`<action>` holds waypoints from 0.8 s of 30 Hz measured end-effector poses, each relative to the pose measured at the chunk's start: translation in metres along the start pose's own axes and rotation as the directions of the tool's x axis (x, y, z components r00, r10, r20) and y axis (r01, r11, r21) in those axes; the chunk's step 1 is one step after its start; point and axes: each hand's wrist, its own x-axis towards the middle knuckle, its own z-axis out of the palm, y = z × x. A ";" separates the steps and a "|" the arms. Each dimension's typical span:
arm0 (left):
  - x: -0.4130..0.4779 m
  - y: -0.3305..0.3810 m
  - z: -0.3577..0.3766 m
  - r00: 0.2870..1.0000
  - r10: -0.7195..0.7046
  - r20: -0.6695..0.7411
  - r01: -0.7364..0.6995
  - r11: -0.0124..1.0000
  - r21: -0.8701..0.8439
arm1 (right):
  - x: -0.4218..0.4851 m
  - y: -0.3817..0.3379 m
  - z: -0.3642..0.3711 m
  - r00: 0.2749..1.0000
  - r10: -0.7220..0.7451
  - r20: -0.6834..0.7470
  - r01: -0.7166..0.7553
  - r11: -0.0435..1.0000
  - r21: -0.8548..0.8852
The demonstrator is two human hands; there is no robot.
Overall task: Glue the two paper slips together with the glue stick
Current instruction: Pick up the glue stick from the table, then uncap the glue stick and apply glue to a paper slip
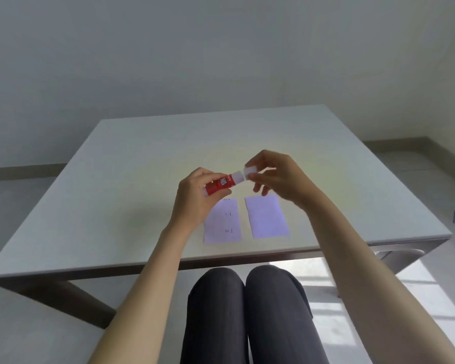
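- Person sits at a pale table (pixel 142 158), both hands raised above it, just beyond the two slips.
- Left hand (pixel 195 198) is curled around the red glue stick (pixel 220 183), gripping the body near its base; the stick tilts up to the right so its top end points at the other hand.
- Right hand (pixel 276 177) pinches the white cap (pixel 250 170) between thumb and fingertips, other fingers loosely spread; the cap sits right at the stick's white neck.
- Cannot tell if the cap is fully off or partly seated; blur at the joint. Looks like the uncapping step.
- One hand steadies the tube, the other pulls or twists: probably why both are in the air, not on the table.
- Left slip (pixel 222 222) lies flat, faint print showing; its far corner is hidden behind the left hand.
- Right slip (pixel 267 216) lies flat just beside it, blank face up, narrow gap between them, not overlapping.
- Slips are side by side, close to the near edge, likely for easy reach once the glue is exposed.
- No glue seen on either slip; gluing judged not yet begun.
- Risk: nothing weighs the slips down, so they may slide under the stick unless pinned.
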 end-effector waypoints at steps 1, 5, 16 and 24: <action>-0.001 -0.004 -0.001 0.999 -0.050 -0.003 0.050 0.998 -0.025 | 0.004 0.003 -0.010 0.996 -0.004 -0.086 0.003 1.000 -0.017; -0.002 -0.016 -0.008 0.966 -0.257 -0.014 0.253 0.959 -0.127 | 0.029 0.031 -0.041 0.932 0.033 -0.361 -0.162 0.929 -0.334; 0.015 0.003 -0.004 0.943 -0.325 -0.065 0.269 0.866 -0.422 | 0.033 0.082 -0.021 0.957 0.170 -0.234 -0.288 0.493 -0.821; 0.040 0.034 0.014 0.801 -0.570 -0.182 0.243 0.589 -0.771 | 0.011 0.002 0.040 0.996 -0.021 -0.082 0.034 0.988 0.153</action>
